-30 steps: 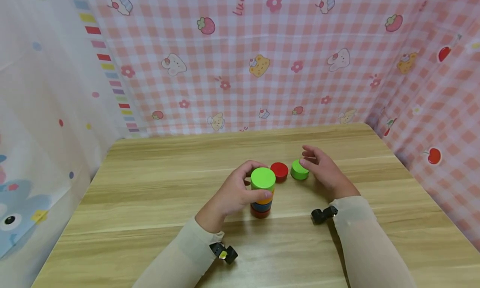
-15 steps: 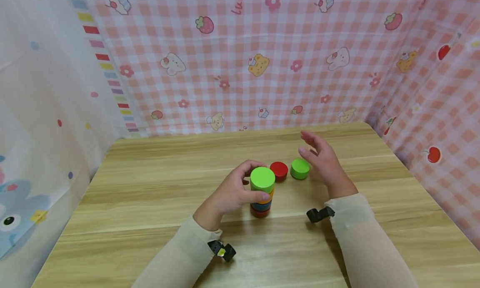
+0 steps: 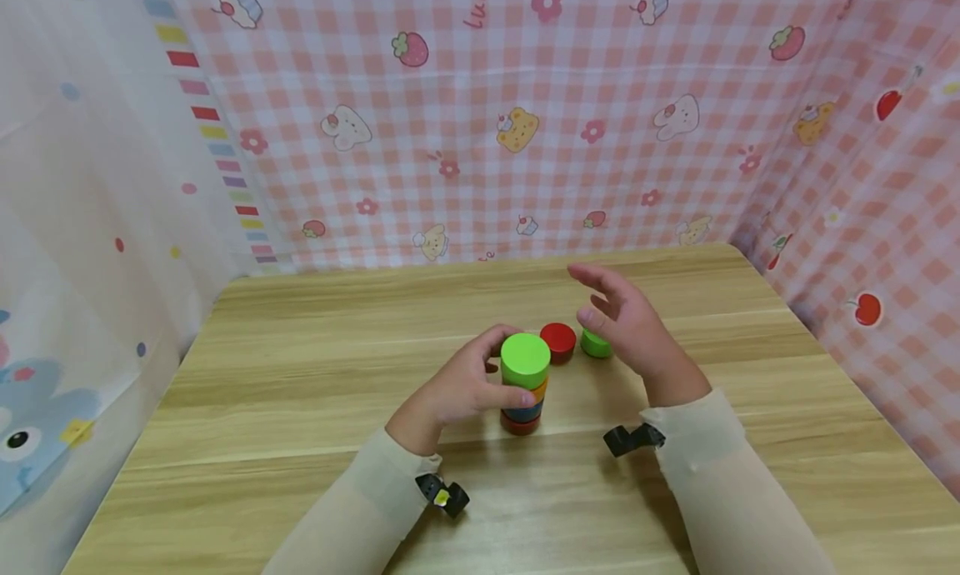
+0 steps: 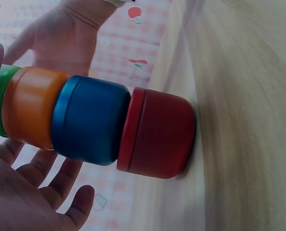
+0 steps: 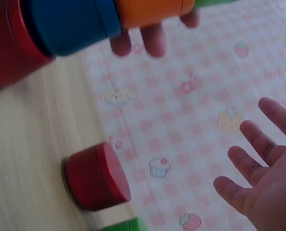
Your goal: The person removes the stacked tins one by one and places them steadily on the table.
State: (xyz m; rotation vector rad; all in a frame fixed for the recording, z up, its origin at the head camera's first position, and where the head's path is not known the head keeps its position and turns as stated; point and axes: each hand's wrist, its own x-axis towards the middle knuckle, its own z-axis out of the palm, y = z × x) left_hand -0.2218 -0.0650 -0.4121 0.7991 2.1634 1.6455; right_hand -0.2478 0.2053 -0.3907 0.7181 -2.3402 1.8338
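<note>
A stack [image 3: 523,385] of discs stands mid-table: green on top, then orange, blue and red [image 4: 157,134] at the base. My left hand [image 3: 472,379] grips its upper part, thumb in front and fingers [image 4: 46,187] curled behind. My right hand [image 3: 618,325] hovers open with fingers spread, just above and right of two loose discs. The loose red disc [image 3: 558,342] lies behind the stack. The loose green disc [image 3: 595,344] is partly hidden under my right hand. In the right wrist view the red disc [image 5: 97,175] lies on the wood and the open right hand [image 5: 263,178] holds nothing.
The wooden table [image 3: 300,375] is walled by pink checked cloth [image 3: 480,142] at the back and right and a pale curtain [image 3: 90,225] on the left. Bare wood stretches to the left, right and front of the discs.
My right hand has lifted off the loose green disc and drifted left and up, fingers spread. The left hand and the stack have stayed put.
</note>
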